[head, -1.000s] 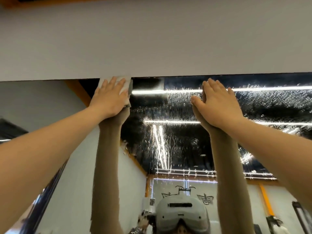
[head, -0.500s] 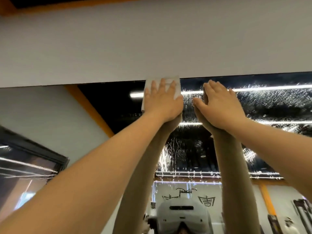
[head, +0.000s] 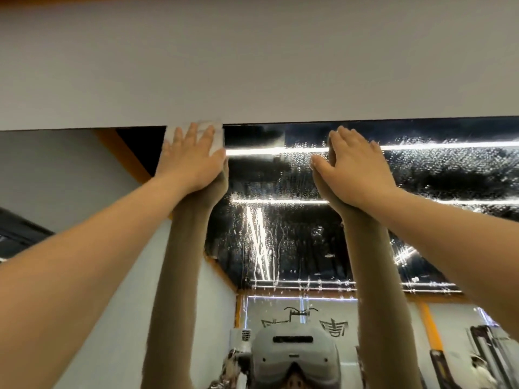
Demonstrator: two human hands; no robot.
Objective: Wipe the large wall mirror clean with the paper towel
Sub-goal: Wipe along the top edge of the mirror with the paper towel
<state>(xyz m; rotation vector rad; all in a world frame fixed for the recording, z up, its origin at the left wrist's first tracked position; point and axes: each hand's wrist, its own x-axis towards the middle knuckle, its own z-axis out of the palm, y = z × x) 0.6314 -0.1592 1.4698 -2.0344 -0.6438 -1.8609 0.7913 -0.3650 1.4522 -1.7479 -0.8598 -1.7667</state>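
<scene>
Left hand (head: 191, 161) lies flat w/ straight fingers, pressing the paper towel (head: 216, 136) on the mirror (head: 280, 234) at its top edge. Right hand (head: 356, 169) is flat on wet glass, holding nothing. Towel is probably thin, soft, tears when soaked; better press w/ whole palm.

Wall (head: 252, 66) caps mirror (head: 280, 234) above; right hand (head: 356, 172) blocks rightward run; open wet glass between hands and below.
</scene>
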